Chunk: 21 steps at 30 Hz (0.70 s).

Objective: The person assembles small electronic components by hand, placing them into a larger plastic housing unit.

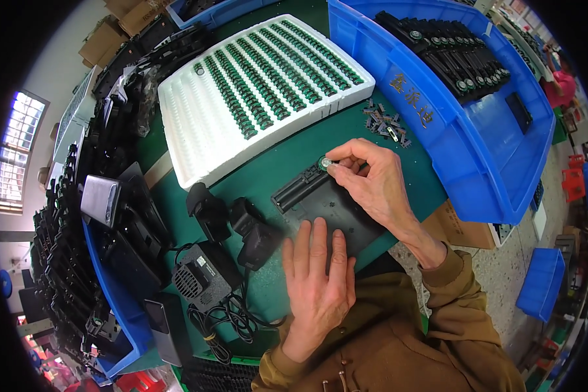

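Observation:
A black plastic housing (354, 225) with a raised ridge along its far edge lies on the green tabletop in front of me. My left hand (317, 277) rests flat on its near left part, fingers stretched out and slightly apart. At the right end of the ridge, my right hand (372, 179) pinches a small round green circuit board (325, 163) with a silvery centre between thumb and forefinger. The board is at the ridge; whether it is seated there I cannot tell. Beyond the housing stands a white foam tray (184, 153) with rows of similar green boards.
A large blue bin (496, 173) at the right holds black housings with round boards. Small loose parts (387, 124) lie beside it. Left of the housing are a black power adapter (206, 274), its cable, and black plastic pieces (251, 235). Another blue bin (114, 307) stands far left.

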Each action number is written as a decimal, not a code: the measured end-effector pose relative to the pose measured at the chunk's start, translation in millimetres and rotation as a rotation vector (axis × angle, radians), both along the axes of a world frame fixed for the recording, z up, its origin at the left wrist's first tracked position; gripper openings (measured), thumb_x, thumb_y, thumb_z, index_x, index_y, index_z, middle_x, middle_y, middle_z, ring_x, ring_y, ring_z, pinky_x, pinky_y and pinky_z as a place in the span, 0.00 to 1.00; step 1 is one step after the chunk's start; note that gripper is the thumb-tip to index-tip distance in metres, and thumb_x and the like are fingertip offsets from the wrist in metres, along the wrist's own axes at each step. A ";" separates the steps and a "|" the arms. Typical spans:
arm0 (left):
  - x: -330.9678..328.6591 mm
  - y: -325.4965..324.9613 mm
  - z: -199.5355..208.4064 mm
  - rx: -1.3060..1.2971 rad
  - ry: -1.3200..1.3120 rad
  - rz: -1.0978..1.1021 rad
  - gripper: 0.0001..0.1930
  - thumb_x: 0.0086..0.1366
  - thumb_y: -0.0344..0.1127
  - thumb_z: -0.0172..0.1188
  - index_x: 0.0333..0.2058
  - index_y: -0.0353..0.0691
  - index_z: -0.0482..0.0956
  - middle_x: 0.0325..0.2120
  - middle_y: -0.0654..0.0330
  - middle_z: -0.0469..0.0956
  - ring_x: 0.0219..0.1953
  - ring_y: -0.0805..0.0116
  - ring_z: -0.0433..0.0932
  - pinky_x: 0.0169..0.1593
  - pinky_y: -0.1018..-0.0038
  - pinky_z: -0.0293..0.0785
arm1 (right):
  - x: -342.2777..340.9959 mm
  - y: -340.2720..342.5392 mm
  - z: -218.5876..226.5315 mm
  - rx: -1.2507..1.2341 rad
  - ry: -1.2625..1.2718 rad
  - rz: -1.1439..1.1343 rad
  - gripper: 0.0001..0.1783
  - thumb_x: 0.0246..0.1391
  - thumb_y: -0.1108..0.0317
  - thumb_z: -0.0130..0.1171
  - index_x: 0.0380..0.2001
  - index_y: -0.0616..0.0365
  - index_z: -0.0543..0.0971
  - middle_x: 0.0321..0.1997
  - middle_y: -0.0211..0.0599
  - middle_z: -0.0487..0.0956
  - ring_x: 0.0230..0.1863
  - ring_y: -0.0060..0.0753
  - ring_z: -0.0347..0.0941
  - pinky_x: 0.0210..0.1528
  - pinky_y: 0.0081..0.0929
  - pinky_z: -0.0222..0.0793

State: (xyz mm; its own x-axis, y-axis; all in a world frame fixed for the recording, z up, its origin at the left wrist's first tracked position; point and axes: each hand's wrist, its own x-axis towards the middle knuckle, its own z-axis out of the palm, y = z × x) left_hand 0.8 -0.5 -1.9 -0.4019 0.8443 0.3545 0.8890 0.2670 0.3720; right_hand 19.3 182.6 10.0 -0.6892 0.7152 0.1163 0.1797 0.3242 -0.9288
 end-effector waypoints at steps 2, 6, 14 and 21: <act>1.8 1.0 0.8 0.011 -0.027 0.031 0.25 0.54 0.30 0.66 0.52 0.33 0.77 0.60 0.43 0.69 0.63 0.39 0.65 0.63 0.43 0.61 | 1.4 1.9 0.9 -0.008 -0.025 -0.010 0.07 0.52 0.76 0.65 0.36 0.64 0.83 0.29 0.28 0.78 0.27 0.13 0.70 0.30 0.15 0.67; 2.0 1.2 0.8 0.017 -0.016 0.029 0.24 0.54 0.30 0.66 0.52 0.33 0.77 0.60 0.44 0.69 0.63 0.40 0.66 0.63 0.44 0.61 | 10.7 12.8 -1.8 -0.099 0.085 0.003 0.09 0.53 0.73 0.65 0.38 0.64 0.83 0.29 0.28 0.79 0.29 0.13 0.71 0.32 0.15 0.68; 2.4 1.6 0.4 0.032 0.004 0.036 0.23 0.55 0.30 0.65 0.51 0.33 0.78 0.60 0.44 0.69 0.63 0.41 0.66 0.63 0.44 0.61 | 39.5 27.7 4.5 0.240 -0.020 -0.080 0.11 0.53 0.80 0.59 0.40 0.64 0.82 0.34 0.31 0.77 0.32 0.20 0.72 0.33 0.20 0.68; 2.1 0.9 0.8 0.027 0.002 0.032 0.23 0.55 0.30 0.65 0.51 0.33 0.78 0.60 0.44 0.69 0.63 0.40 0.66 0.63 0.43 0.62 | 38.8 41.2 -0.3 0.508 -0.116 -0.127 0.14 0.52 0.81 0.57 0.43 0.61 0.82 0.35 0.36 0.78 0.31 0.31 0.74 0.33 0.28 0.68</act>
State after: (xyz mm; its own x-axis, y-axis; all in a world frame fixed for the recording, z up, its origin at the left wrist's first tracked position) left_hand 2.8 0.4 -1.1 -0.4280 0.8212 0.3774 0.8808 0.2853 0.3780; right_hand 58.2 223.8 9.8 -0.6297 0.6674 0.3975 0.3391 0.6966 -0.6323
